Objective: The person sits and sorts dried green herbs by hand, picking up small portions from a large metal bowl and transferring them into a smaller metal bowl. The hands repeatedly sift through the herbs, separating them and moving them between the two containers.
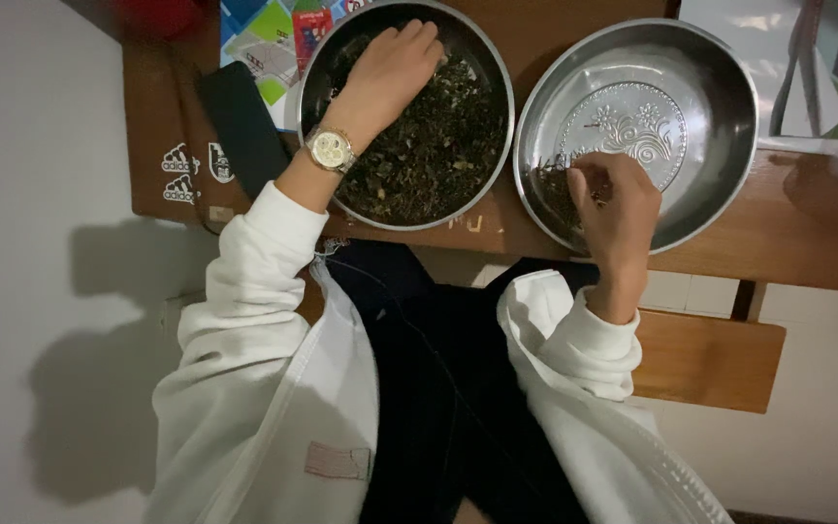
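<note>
while the person leans over the wooden table (535,39), the head view shows the left hand (390,73) resting palm down in the dark bowl (314,68) on the left, fingers loosely spread and bent into the heap of dried leaves (438,146); whether any leaves are pinched under them cannot be told. a gold wristwatch (330,148) sits on that wrist above a white sleeve (244,291). the right hand (618,209) hovers over the near edge of the shiny steel bowl (720,87) on the right, fingertips drawn together as if pinching something small, just above a small scatter of sorted leaves (553,189). by the look of it the sorting is at an early stage: the left bowl holds nearly everything, the right one only a thin patch. a dark flat case (240,121) lies beside the left bowl.
</note>
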